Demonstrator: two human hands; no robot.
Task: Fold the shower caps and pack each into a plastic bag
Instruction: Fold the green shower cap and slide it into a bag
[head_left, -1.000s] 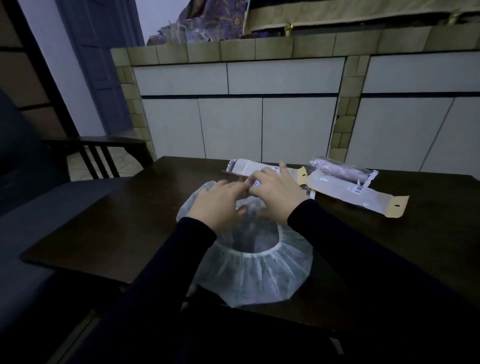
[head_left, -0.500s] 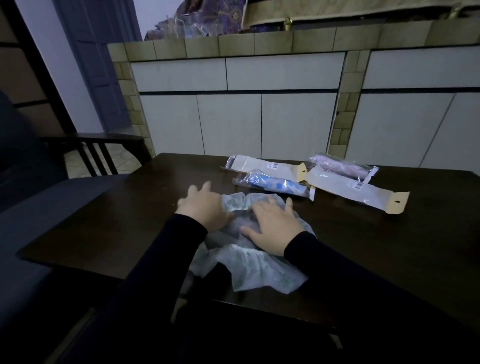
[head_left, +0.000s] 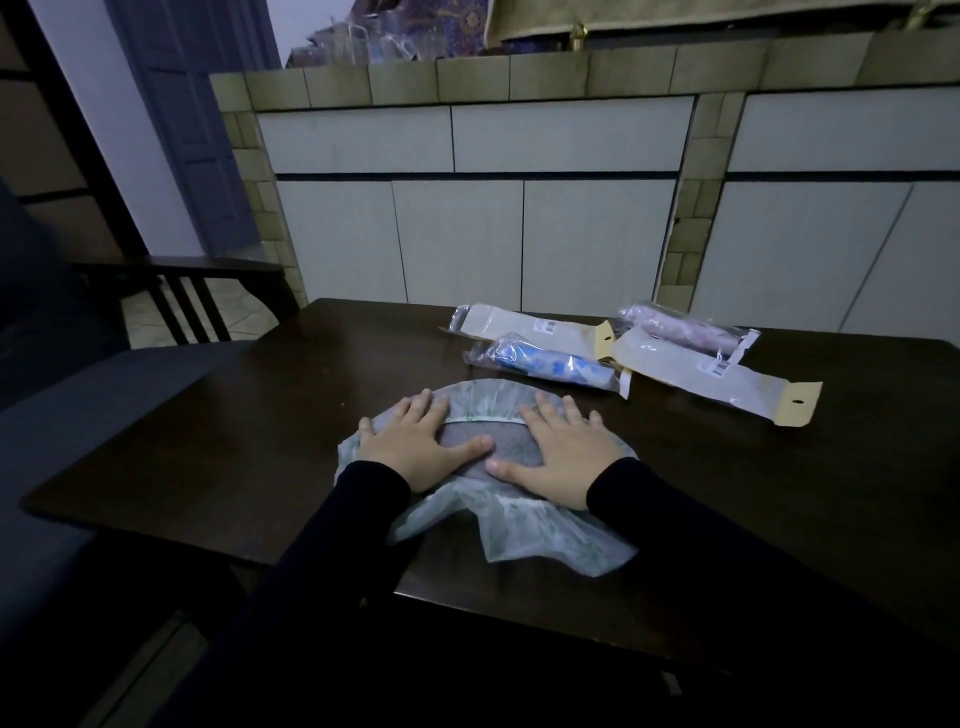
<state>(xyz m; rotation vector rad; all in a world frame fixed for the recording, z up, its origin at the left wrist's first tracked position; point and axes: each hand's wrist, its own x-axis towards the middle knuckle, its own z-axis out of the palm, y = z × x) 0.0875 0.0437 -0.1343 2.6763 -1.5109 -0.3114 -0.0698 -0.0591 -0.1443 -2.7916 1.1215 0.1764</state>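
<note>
Cap (head_left: 485, 415), a translucent shower cap with a faint print, lies flattened near the table's (head_left: 291, 415) front edge, its near flap spilling just past that edge. Both hands press it flat, palms down and fingers straight and spread: the left hand (head_left: 415, 446) on the cap's left part, the right hand (head_left: 561, 453) on its right, the thumbs pointing toward each other and nearly meeting over the cap's middle. Dark sleeves cover both arms to the wrists. Dim light makes the cap's layers hard to separate, and the hands hide how its sides are tucked. Beyond the cap, toward the table's far edge, lie a bag with a blue roll (head_left: 550, 366), a flat bag (head_left: 535, 327) behind that, another flat bag (head_left: 717, 382) to the right, and a bag with a pinkish roll (head_left: 685, 330) farthest back. Bare tabletop stretches left of the cap to the table's left edge and right of it toward the right edge.
</note>
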